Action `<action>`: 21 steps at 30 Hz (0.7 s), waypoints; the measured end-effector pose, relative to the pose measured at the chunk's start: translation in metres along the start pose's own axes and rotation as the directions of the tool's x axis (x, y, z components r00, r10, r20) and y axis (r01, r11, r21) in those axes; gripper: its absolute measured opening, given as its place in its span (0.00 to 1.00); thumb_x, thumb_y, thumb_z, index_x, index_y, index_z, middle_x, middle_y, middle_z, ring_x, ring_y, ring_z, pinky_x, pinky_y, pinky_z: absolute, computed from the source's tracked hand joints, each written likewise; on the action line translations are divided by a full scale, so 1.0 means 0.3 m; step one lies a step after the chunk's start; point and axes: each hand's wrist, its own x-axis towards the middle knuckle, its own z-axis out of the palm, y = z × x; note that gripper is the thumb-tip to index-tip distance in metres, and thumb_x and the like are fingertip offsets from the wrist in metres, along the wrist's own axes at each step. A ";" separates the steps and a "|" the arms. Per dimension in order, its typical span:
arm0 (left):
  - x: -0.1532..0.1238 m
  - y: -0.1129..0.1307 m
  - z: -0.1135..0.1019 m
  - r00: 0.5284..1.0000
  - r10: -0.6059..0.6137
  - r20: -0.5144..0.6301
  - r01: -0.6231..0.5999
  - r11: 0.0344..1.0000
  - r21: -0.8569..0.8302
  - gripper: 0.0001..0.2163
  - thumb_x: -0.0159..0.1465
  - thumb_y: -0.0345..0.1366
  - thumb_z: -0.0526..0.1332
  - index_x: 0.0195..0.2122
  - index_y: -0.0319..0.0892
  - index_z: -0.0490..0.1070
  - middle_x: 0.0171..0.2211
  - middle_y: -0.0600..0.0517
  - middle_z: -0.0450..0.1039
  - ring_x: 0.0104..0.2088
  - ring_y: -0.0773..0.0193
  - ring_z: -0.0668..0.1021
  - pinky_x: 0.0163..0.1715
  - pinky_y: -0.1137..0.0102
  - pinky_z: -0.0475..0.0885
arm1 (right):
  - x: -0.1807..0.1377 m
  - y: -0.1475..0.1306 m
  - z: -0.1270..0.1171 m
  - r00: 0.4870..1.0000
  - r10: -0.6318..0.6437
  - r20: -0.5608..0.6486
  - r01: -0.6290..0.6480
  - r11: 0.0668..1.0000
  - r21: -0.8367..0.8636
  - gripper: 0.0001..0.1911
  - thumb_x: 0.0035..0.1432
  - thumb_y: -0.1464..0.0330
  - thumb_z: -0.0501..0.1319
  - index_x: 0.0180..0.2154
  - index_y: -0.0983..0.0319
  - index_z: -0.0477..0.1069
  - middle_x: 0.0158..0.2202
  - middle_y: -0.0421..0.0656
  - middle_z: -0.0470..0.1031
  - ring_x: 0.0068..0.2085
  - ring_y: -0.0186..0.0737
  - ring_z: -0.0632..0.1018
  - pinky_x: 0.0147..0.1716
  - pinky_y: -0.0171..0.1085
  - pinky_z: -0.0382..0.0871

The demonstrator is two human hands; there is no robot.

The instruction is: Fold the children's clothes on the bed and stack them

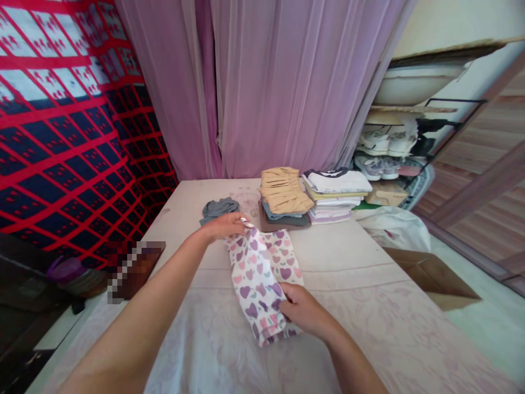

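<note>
A white garment printed with purple, pink and grey hearts (251,273) lies partly lifted over the table's cloth, one part raised across the other; its exact kind I cannot make out. My left hand (227,225) pinches its far edge near the top. Closer to me, my right hand (301,307) grips the near right side, close to a gathered hem. Just beyond my left hand sits a crumpled grey cloth (220,208). Behind the garment is a folded stack topped by a tan pleated piece (283,189).
Right of the tan piece stands a stack of folded shirts (338,183). A cream floral cloth (353,323) covers the surface. An open cardboard box (430,276) and a white plastic bag (394,227) are beyond the right edge, near a shoe rack (388,142). Purple curtains (283,82) hang behind.
</note>
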 end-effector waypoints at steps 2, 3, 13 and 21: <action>0.095 0.025 0.083 0.997 0.068 0.040 -0.071 0.995 0.070 0.15 0.49 0.35 0.62 0.40 0.42 0.73 0.28 0.55 0.76 0.25 0.69 0.74 0.20 0.78 0.62 | -0.023 0.053 -0.051 0.999 0.009 0.041 -0.012 0.997 0.073 0.11 0.46 0.75 0.52 0.30 0.61 0.72 0.27 0.36 0.72 0.29 0.34 0.70 0.27 0.29 0.60; 0.139 0.027 0.128 0.995 0.098 0.029 -0.100 0.989 0.105 0.13 0.50 0.35 0.61 0.39 0.41 0.74 0.27 0.55 0.76 0.25 0.68 0.74 0.22 0.77 0.64 | -0.034 0.079 -0.072 0.998 0.011 0.057 -0.017 0.995 0.101 0.12 0.46 0.74 0.53 0.31 0.60 0.73 0.28 0.36 0.73 0.30 0.35 0.71 0.28 0.30 0.61; 0.210 -0.125 0.333 0.959 0.272 -0.084 -0.263 0.958 0.113 0.21 0.61 0.35 0.54 0.57 0.42 0.63 0.38 0.51 0.77 0.34 0.66 0.77 0.36 0.72 0.72 | -0.005 0.186 -0.238 0.997 0.081 0.008 -0.079 0.986 -0.146 0.06 0.48 0.68 0.59 0.23 0.60 0.72 0.20 0.37 0.72 0.24 0.34 0.70 0.22 0.31 0.56; 0.156 -0.229 0.143 0.910 -0.025 -0.415 0.201 0.901 0.385 0.23 0.58 0.46 0.60 0.51 0.39 0.70 0.48 0.44 0.75 0.46 0.56 0.77 0.45 0.67 0.70 | 0.411 0.149 -0.311 0.862 0.187 -0.470 -0.267 0.957 -0.110 0.17 0.50 0.57 0.62 0.38 0.62 0.75 0.35 0.47 0.78 0.37 0.44 0.76 0.33 0.36 0.63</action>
